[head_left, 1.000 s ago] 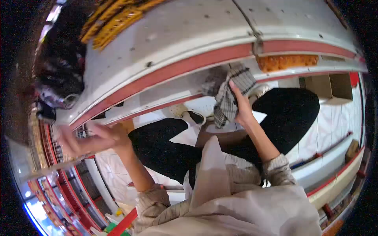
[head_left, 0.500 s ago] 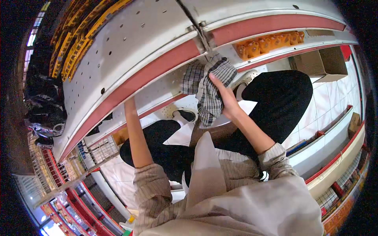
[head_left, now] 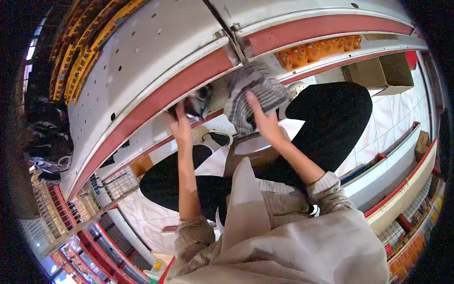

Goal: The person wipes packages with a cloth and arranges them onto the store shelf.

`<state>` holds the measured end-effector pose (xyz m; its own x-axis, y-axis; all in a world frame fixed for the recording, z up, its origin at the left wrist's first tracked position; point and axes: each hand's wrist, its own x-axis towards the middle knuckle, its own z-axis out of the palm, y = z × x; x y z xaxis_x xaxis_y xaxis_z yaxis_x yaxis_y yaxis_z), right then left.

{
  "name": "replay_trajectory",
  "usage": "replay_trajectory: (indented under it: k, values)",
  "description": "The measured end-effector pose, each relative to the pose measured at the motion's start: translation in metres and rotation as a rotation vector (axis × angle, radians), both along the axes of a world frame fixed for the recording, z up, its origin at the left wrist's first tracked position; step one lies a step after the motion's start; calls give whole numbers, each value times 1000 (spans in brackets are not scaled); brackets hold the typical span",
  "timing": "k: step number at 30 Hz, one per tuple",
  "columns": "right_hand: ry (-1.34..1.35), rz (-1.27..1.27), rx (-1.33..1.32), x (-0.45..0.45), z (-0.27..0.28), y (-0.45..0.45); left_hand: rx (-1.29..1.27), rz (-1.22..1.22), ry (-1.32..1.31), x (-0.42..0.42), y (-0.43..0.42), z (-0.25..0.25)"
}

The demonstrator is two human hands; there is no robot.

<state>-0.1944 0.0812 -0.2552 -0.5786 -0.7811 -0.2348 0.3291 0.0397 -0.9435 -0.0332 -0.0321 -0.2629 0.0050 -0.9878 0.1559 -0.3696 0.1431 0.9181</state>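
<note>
A checked black-and-white cloth is bunched in my right hand beneath the shelf's front edge, its pattern smeared by motion. My left hand is beside it, under the red-striped shelf edge. Its fingers are closed on a dark, shiny packet, partly hidden by the shelf above. The cloth and the packet are close together over the lower shelf.
Orange packages line the lower shelf at the right. An open cardboard box stands beyond my knee. Yellow-and-black packs sit on the upper shelf. A wire basket is at left.
My left hand has come out from beneath the shelf and moved right, now with a dark shiny packet. The cloth in my right hand has shifted and changed shape slightly.
</note>
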Motion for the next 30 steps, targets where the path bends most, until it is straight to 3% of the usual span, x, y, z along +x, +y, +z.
replay_trajectory:
  k: [3, 5, 7, 8, 10, 11, 13, 14, 17, 19, 22, 23, 25, 26, 30]
  values:
    - [572, 225, 124, 4, -21, 10, 269, -187, 94, -21, 43, 19]
    - [752, 278, -73, 16, -28, 11, 58, -293, -18, -26, 64, 18]
    - [1022, 437, -138, 21, 4, 12, -171, -409, -322, 10, 61, -41]
    - [1139, 535, -140, 22, 23, 13, -104, -412, -308, 14, 56, -41]
    - [1044, 626, -113, 29, 28, 15, 28, -410, -283, 23, 46, -39]
    - [1050, 529, -134, 26, 31, 12, -16, -442, 27, -2, 58, 18]
    - [1058, 335, -172, 14, 35, 4, 51, -507, -75, -9, 62, 42]
    - [927, 158, -298, 12, 18, -5, 86, -541, -125, -10, 64, 46]
    - [698, 278, -355, 16, 19, -4, -80, -560, -252, -5, 70, 30]
    - [904, 456, -235, 19, 20, 3, -63, -359, -152, -10, 71, 25]
    - [871, 445, -285, 21, 25, 4, 6, -239, 133, -18, 66, 19]
    - [864, 430, -311, 20, 28, 4, 46, -247, 118, -18, 67, 20]
    - [404, 248, -416, 21, 25, 2, 128, -263, 92, -24, 72, 38]
    - [696, 256, -259, 21, -1, 12, 226, -250, 40, -23, 73, 44]
    - [-268, 384, 293, -6, 24, 9, 355, -250, 179, -16, 71, 42]
